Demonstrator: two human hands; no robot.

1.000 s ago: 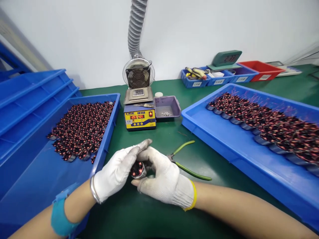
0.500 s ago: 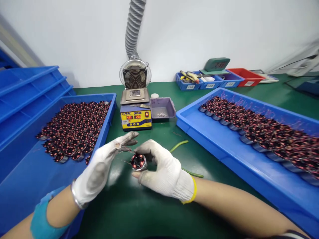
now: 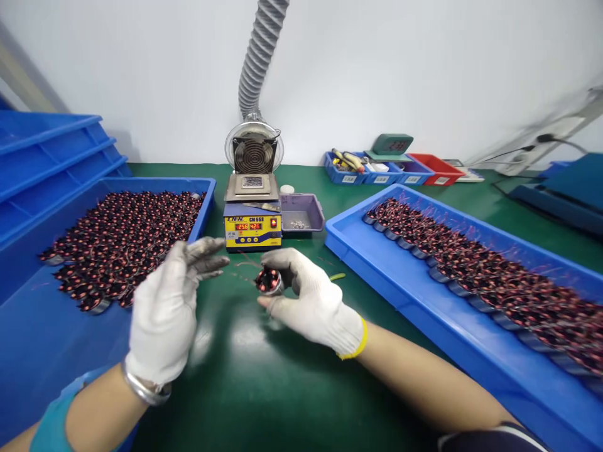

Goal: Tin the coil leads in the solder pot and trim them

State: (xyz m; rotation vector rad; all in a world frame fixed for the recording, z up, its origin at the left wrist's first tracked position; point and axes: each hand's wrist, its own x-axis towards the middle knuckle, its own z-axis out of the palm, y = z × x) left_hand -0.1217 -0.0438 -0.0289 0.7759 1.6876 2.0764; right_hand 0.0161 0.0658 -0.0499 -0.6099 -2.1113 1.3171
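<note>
My right hand [image 3: 315, 304], in a white glove with darkened fingertips, grips a small motor stator [image 3: 268, 281] between thumb and fingers. Copper coils and a black core face up inside its silvery ring, and thin wires stick out to its left. To the left of the stator, my gloved left hand [image 3: 164, 307] is raised with fingers stretched out, apart from it and holding nothing visible. Just beyond both hands stands a yellow and blue solder pot [image 3: 253, 232] with lit red digits.
A blue tray [image 3: 28, 342] of many stators lies at left, with stacked blue trays [image 3: 51, 147] behind. Another blue tray [image 3: 377, 263] of wired stators fills the right. A purple bin [image 3: 313, 210] sits beside the pot, under a grey exhaust hose [image 3: 261, 59]. Small bins [image 3: 348, 179] line the wall.
My left hand has drawn away leftward from the stator. The right hand, still holding the stator, appears slightly higher. The whole view has shifted somewhat.
</note>
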